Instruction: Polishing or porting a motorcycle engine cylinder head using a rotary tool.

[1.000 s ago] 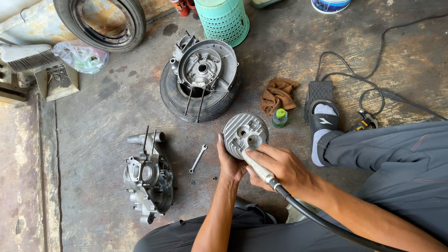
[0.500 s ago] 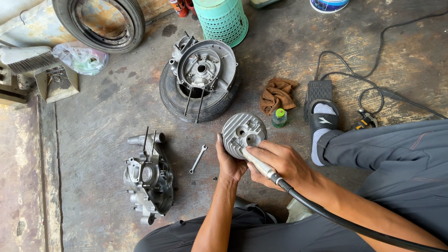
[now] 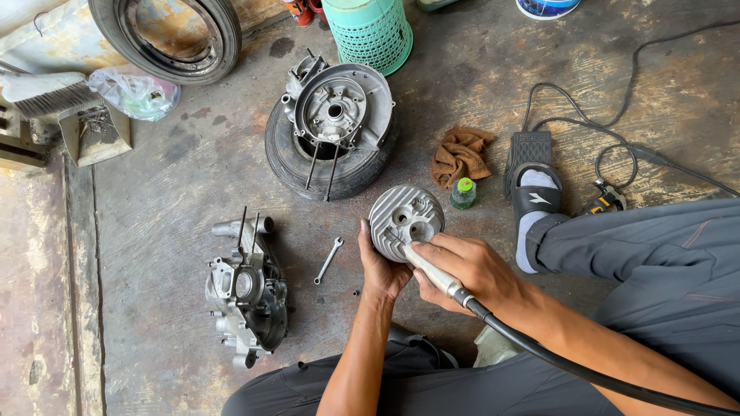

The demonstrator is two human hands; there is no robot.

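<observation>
Cylinder head (image 3: 405, 222) (bare floor (image 3: 169, 192) leftward)

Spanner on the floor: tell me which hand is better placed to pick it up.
Left. The left hand lies closer to the spanner, though it props the finned cylinder head. The right hand is farther away and has its grip on the hose-fed tool.

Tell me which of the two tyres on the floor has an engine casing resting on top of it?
The smaller black tyre in the middle of the floor carries the grey engine casing. The other tyre, at the top left, holds only its rusty rim.
</observation>
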